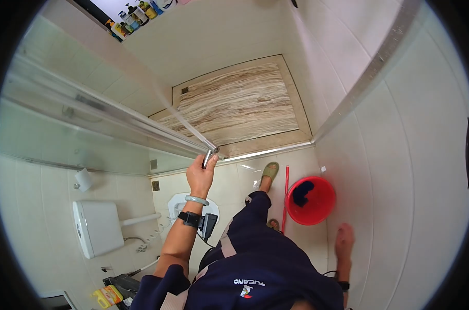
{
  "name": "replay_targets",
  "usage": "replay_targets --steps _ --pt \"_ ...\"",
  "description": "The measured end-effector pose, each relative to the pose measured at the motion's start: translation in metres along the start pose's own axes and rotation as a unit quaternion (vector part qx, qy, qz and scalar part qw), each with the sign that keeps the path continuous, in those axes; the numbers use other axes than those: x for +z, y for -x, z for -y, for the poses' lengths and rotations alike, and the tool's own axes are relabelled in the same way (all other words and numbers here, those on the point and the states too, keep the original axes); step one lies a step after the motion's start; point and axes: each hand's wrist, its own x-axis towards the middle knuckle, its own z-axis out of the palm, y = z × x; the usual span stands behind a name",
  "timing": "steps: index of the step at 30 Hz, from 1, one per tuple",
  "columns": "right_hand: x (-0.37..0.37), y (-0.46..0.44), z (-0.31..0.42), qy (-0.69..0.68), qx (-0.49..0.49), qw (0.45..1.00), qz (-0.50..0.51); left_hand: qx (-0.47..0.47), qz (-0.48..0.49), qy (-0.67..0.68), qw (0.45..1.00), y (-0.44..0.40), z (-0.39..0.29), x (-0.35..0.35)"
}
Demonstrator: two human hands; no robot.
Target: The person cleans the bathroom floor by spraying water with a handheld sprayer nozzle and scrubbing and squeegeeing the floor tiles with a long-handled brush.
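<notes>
The left grip [199, 178] is wrapped around a handle [209, 157], shiny, silvery and bar-shaped, at the edge of a clear glass door [186, 124] before the streaky brown shower floor [239, 103]. The right grip [344, 238] hangs blurred near a red bucket [322, 205]; whether it is closed, I cannot tell.

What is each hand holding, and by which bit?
The left hand holds the glass door by its metal handle. The right hand, blurred beside the wall, seems to hold nothing.
</notes>
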Motion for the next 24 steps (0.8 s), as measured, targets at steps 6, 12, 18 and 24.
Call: replay_targets --steps 6,12,18,24 --pt "-0.144 -0.142 0.097 0.017 -0.132 0.979 -0.152 -0.085 -0.002 0.025 0.996 -0.006 -0.007 -0.001" --pt "-0.174 -0.172 0.065 0.066 -0.255 0.961 -0.089 -0.120 -0.040 -0.013 0.992 -0.006 0.000 -0.003" --pt "-0.188 -0.163 0.004 0.116 -0.171 0.973 -0.100 -0.133 -0.089 -0.002 0.987 -0.010 0.008 0.002" --pt "-0.187 -0.165 0.014 0.138 -0.245 0.953 -0.115 -0.193 -0.071 -0.012 0.979 -0.006 0.018 0.001"
